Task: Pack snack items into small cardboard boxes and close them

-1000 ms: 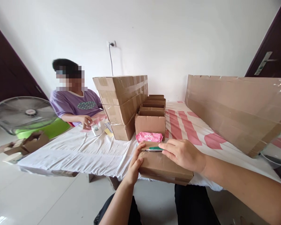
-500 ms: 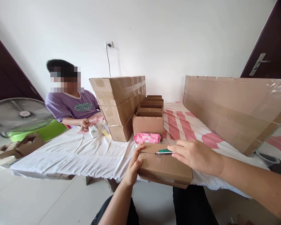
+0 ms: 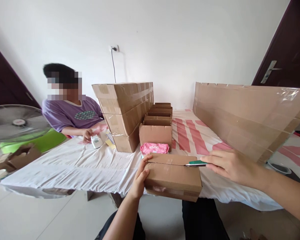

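Note:
A closed cardboard box [image 3: 172,176] lies at the table's front edge, with a dark seam running across its taped top. My left hand [image 3: 140,178] grips the box's left end, fingers on top. In my right hand [image 3: 230,166] is a green-handled utility knife [image 3: 197,163], its blade tip at the seam near the box's right end. A pink soft package [image 3: 154,148] lies just behind the box. Beyond it stands a row of open cardboard boxes [image 3: 155,134].
Taped boxes [image 3: 126,116] are stacked left of the row. A large cardboard panel [image 3: 242,116] stands at right. Across the table sits a person in a purple shirt [image 3: 72,115], one hand by a white object [image 3: 97,141]. A fan [image 3: 19,122] stands at far left.
My right hand has drawn the knife rightward along the seam, from near the middle toward the box's right end. My left hand keeps its hold on the box.

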Demonstrator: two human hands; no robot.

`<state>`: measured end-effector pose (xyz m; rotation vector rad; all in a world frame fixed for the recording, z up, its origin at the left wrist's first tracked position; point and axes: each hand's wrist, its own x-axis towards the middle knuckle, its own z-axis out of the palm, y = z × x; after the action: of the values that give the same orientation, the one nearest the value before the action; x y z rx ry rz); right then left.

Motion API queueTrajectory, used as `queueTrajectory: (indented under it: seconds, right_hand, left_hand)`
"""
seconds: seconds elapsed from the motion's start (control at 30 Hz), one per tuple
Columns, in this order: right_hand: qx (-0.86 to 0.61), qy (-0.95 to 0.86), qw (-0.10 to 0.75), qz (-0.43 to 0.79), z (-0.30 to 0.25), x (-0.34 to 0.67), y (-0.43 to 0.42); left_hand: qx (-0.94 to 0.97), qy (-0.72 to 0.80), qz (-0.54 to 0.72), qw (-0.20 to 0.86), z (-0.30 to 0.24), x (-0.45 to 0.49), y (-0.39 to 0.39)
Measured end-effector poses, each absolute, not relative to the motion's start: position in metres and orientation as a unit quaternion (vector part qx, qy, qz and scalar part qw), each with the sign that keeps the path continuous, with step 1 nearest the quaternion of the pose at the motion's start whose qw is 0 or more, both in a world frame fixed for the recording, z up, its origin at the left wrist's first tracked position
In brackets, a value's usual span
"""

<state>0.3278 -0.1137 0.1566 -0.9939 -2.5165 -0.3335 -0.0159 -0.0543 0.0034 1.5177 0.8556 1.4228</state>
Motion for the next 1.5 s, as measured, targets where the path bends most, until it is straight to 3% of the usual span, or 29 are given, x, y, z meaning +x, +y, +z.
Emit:
queueTrajectory:
  seconds: [0.17, 0.3, 0.5, 0.67, 0.83, 1.07, 1.23, 1.5]
  right_hand:
    - [-0.425, -0.845, 0.301, -0.122, 0.131, 0.384, -0.115]
    - [-0.524, -0.738, 0.389, -0.171, 0.075, 0.424, -0.111]
    - [-0.595, -0.728, 0.320, -0.119, -0.021, 0.451, -0.107]
    - [-0.599, -0.754, 0.259, -0.073, -0.056, 0.452, -0.107]
    - [-0.586, -0.768, 0.242, -0.086, -0.030, 0.434, -0.095]
    - [-0.389, -0.819, 0.379, -0.184, 0.075, 0.337, -0.094]
    - [-0.273, -0.895, 0.331, -0.123, 0.100, 0.262, -0.108]
    - [-0.314, -0.914, 0.251, -0.061, 0.096, 0.224, -0.097]
  left_hand:
    - [0.595, 0.343, 0.580, 0.438, -0.001, -0.015, -0.053]
    - [0.590, 0.353, 0.579, 0.438, 0.000, -0.012, -0.054]
    - [0.580, 0.351, 0.591, 0.437, 0.008, -0.005, -0.059]
    - [0.573, 0.349, 0.601, 0.435, 0.010, -0.004, -0.061]
    - [0.578, 0.354, 0.597, 0.429, 0.008, -0.005, -0.059]
    - [0.583, 0.354, 0.589, 0.433, 0.006, -0.007, -0.057]
    - [0.588, 0.346, 0.589, 0.433, 0.006, -0.007, -0.058]
    - [0.575, 0.353, 0.591, 0.442, 0.009, -0.008, -0.060]
